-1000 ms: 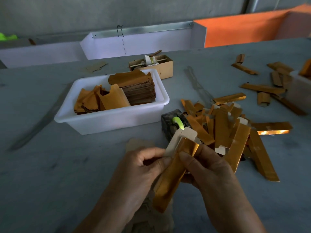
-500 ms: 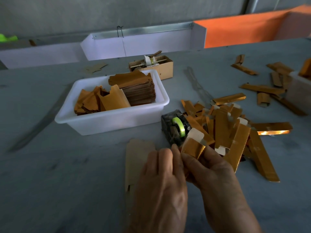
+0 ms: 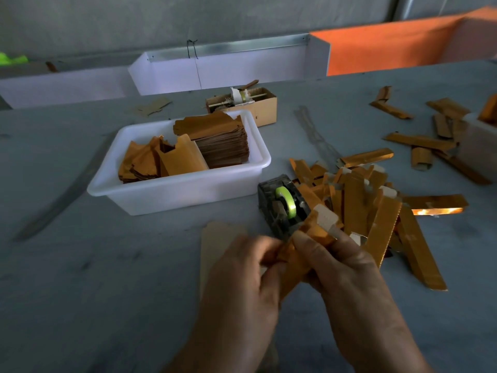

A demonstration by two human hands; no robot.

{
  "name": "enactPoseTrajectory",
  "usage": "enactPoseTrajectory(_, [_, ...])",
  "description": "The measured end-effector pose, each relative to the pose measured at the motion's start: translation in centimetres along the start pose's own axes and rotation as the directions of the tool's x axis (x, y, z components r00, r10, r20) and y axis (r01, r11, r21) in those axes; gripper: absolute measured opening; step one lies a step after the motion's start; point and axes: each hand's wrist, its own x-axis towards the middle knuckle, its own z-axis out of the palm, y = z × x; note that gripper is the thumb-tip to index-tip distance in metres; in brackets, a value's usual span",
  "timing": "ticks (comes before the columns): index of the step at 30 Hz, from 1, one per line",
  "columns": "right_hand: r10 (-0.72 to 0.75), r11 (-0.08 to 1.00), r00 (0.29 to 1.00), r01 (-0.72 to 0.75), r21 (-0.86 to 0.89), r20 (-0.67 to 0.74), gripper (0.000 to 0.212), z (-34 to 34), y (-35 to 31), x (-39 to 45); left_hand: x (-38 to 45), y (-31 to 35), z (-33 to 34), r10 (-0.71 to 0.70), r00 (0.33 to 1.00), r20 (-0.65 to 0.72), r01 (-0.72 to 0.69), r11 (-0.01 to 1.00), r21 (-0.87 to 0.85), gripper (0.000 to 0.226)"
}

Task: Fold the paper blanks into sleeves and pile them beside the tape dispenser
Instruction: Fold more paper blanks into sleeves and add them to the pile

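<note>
Both hands hold one gold paper sleeve [image 3: 313, 230] just in front of the dark tape dispenser [image 3: 282, 204] with its green roll. My left hand [image 3: 242, 286] pinches the sleeve's lower part, and my right hand [image 3: 347, 275] grips its upper part with the thumb on top. The sleeve's white-edged flap sticks up past my fingers. A pile of folded gold sleeves [image 3: 376, 208] lies right of the dispenser. Flat paper blanks [image 3: 220, 141] are stacked in a white tub [image 3: 177, 192] at the left. One flat blank [image 3: 217, 246] lies on the table under my left hand.
A small cardboard box [image 3: 258, 103] with odds and ends stands behind the tub. More gold sleeves [image 3: 419, 141] are scattered at the far right beside another white tub [image 3: 478, 146]. White trays [image 3: 228, 71] and an orange board [image 3: 390, 47] line the table's back edge.
The sleeve swung from a long diagonal hold to lie low between my hands. My left hand turned over it, then shifted left to pinch its lower end.
</note>
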Motion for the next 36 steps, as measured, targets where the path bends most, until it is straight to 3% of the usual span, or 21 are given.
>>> enactPoseTrajectory(2, [-0.008, 1.000, 1.000, 0.009, -0.023, 0.007, 0.030, 0.3, -0.4, -0.2, 0.8, -0.1, -0.7, -0.232, 0.955, 0.184, 0.281, 0.906, -0.316, 0.009])
enactPoseTrajectory(4, [0.007, 0.996, 1.000, -0.006, -0.090, 0.015, 0.035, 0.2, -1.0, -0.2, 1.2, -0.1, -1.1, -0.293, 0.891, 0.347, 0.429, 0.793, -0.432, 0.003])
enactPoseTrajectory(6, [0.037, 0.982, 0.999, -0.035, -0.187, 0.007, 0.046, -0.4, -1.9, 0.0, 1.2, 0.2, -1.0, -0.287, 0.875, 0.391, 0.466, 0.719, -0.516, 0.003])
enactPoseTrajectory(9, [-0.064, 0.954, 0.994, 0.037, -0.296, -0.083, 0.044, -2.3, -3.1, 0.8, 1.4, 0.2, -0.5, -0.344, 0.888, 0.306, 0.460, 0.641, -0.615, 0.007])
enactPoseTrajectory(11, [-0.148, 0.926, 0.975, 0.079, -0.368, -0.163, 0.025, -3.8, -3.5, 1.5, 1.7, 0.0, -0.3, -0.378, 0.893, 0.246, 0.444, 0.638, -0.629, 0.008])
enactPoseTrajectory(13, [-0.197, 0.871, 0.967, 0.099, -0.482, -0.159, 0.012, -5.1, -3.4, 2.1, 1.8, -0.2, -0.2, -0.387, 0.895, 0.221, 0.435, 0.650, -0.623, 0.010])
enactPoseTrajectory(19, [-0.088, 0.791, 0.996, 0.078, -0.607, 0.012, 0.008, -5.3, -1.3, 3.2, 1.6, -0.6, 1.4, -0.423, 0.876, 0.231, 0.468, 0.631, -0.619, 0.012])
enactPoseTrajectory(27, [-0.120, 0.675, 0.987, 0.161, -0.720, 0.109, 0.015, -4.1, -0.6, 4.7, 2.1, -0.6, 3.2, -0.397, 0.896, 0.201, 0.434, 0.680, -0.591, 0.013])
enactPoseTrajectory(33, [-0.125, 0.711, 0.988, 0.150, -0.687, 0.086, 0.016, -3.6, -0.4, 5.0, 2.4, -0.5, 3.2, -0.359, 0.918, 0.169, 0.386, 0.708, -0.591, 0.012])
enactPoseTrajectory(36, [-0.106, 0.861, 0.994, 0.099, -0.499, 0.014, 0.013, -3.0, -0.5, 4.5, 2.3, -0.4, 3.0, -0.354, 0.921, 0.162, 0.380, 0.719, -0.582, 0.012])
